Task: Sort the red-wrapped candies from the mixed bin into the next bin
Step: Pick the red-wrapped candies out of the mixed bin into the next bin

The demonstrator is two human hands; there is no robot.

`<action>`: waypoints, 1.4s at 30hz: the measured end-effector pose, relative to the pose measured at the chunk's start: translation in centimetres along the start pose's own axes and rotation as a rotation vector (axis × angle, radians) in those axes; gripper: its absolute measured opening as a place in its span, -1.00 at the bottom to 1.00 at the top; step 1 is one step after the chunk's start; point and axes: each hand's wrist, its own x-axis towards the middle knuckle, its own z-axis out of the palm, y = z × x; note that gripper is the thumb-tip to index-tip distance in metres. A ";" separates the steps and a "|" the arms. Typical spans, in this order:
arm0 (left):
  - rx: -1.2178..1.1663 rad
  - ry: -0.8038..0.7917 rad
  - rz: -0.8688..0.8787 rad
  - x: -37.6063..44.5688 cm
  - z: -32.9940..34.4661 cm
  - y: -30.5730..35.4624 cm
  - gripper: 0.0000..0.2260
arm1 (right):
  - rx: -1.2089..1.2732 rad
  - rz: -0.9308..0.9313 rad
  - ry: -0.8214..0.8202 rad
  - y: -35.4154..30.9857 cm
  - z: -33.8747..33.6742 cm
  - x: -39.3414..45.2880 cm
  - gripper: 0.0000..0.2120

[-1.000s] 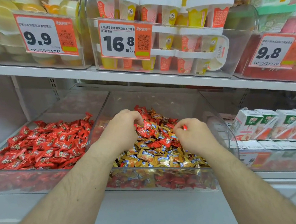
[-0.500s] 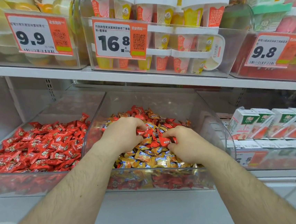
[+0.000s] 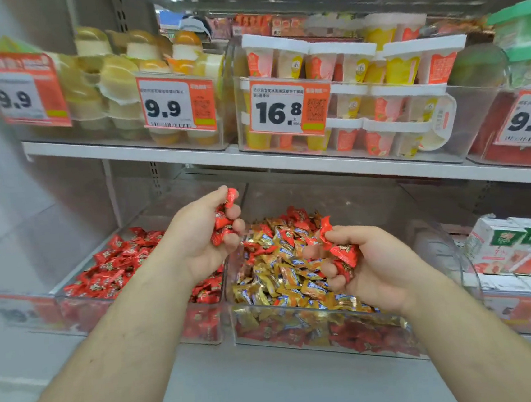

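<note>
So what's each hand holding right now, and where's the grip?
Both hold red-wrapped candies bunched in curled fingers: left hand a few, right hand several. Exact grip points can't be told.

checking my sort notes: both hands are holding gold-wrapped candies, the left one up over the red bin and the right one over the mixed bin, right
Not quite: the head view shows red-wrapped candies, not gold, in both hands. The rest holds: left hand over the red bin, right hand over the mixed bin.

The single wide-angle camera on my head looks forward and slightly down, close to the clear plastic candy bins [image 3: 318, 322] on the white metal shelf [image 3: 254, 166].
</note>
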 end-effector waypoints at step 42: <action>1.266 -0.054 0.602 -0.7 2.8 -3.6 -0.73 | -0.147 -0.278 0.404 -2.7 -3.1 1.4 -0.94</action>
